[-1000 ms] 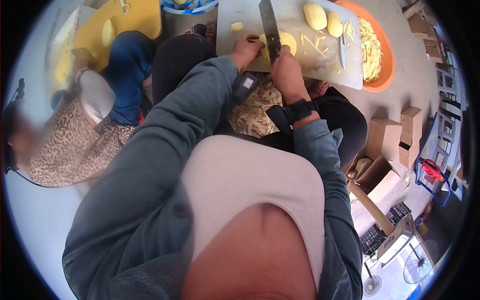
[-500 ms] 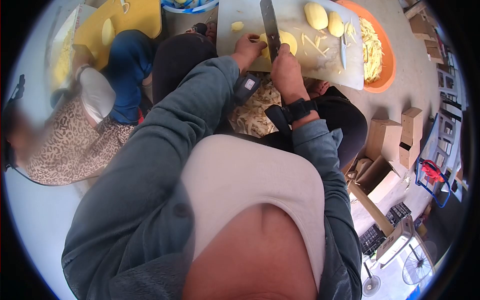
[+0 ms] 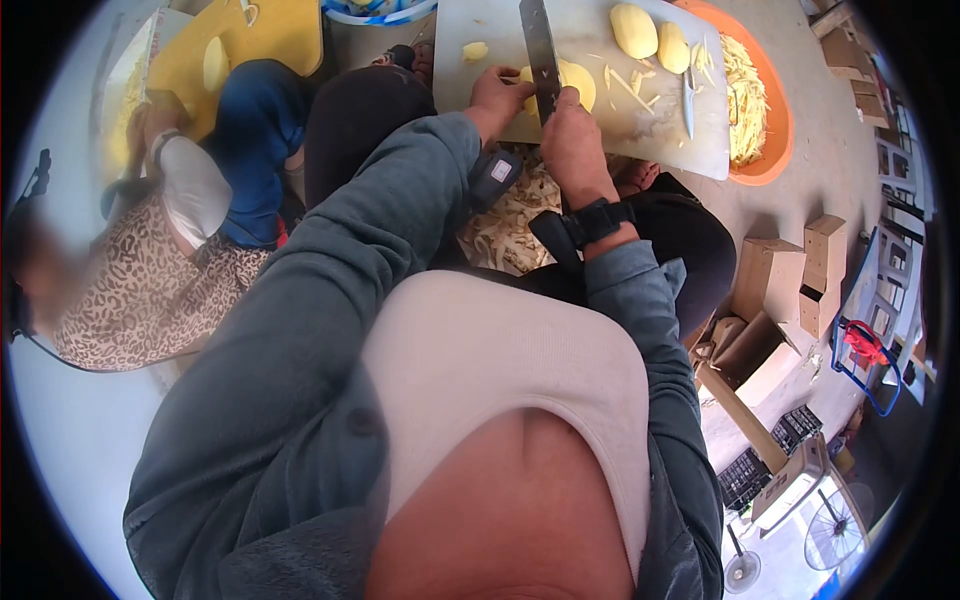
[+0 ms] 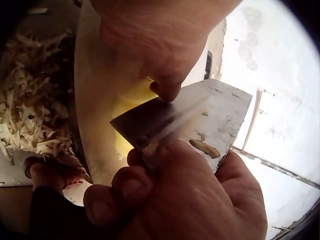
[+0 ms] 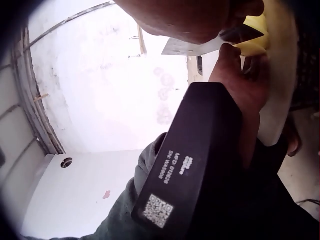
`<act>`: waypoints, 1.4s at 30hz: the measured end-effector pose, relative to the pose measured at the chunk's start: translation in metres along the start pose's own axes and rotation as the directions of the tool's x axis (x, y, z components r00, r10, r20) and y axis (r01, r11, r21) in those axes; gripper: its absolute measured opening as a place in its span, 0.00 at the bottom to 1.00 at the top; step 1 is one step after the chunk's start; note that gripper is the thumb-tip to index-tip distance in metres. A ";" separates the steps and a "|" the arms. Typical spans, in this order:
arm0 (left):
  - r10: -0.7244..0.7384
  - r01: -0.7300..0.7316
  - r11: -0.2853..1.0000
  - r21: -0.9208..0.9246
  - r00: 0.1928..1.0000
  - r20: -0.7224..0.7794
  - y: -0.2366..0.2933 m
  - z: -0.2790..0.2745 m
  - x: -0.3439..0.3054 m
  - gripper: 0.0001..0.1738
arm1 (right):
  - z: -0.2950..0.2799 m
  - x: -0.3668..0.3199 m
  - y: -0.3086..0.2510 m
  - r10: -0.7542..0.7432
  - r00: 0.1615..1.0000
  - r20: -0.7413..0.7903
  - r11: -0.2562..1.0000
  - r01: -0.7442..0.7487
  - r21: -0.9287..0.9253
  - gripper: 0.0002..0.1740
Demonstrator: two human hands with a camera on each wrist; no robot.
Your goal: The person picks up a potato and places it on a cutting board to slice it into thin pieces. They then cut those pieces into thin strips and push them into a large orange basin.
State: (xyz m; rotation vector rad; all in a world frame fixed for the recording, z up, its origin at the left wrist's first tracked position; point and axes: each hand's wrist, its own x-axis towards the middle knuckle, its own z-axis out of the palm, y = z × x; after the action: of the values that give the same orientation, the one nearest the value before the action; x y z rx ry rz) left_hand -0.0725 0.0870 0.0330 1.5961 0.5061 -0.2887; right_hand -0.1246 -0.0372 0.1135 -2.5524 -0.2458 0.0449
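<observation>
Neighbour's hand shifted; fingers grip cleaver and potato over pale board (boxes nearby).

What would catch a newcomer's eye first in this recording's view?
Probably the broad cleaver in the right hand, its blade across a peeled potato on the white cutting board. Next, the bright orange basin of pale potato strips beyond the board's right edge, then the heap of peelings below the board.
</observation>
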 end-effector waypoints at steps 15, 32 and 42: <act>0.039 -0.034 0.994 0.104 0.998 -0.052 -0.008 0.005 0.007 0.29 | 0.006 0.001 0.001 -0.006 1.000 0.005 1.000 0.006 -0.010 0.10; 0.057 -0.049 0.988 0.146 0.997 -0.055 -0.006 0.003 0.004 0.28 | 0.001 0.008 -0.009 0.125 0.986 0.111 0.990 -0.131 0.048 0.12; 0.025 -0.024 0.998 0.056 0.999 -0.028 -0.001 0.001 -0.002 0.28 | 0.004 0.013 -0.008 0.139 0.986 0.094 0.986 -0.147 0.083 0.10</act>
State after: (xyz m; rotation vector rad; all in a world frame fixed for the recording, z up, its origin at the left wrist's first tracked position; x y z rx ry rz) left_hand -0.0747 0.0862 0.0330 1.6611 0.5044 -0.2633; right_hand -0.1132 -0.0264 0.1150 -2.4772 -0.0917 0.2186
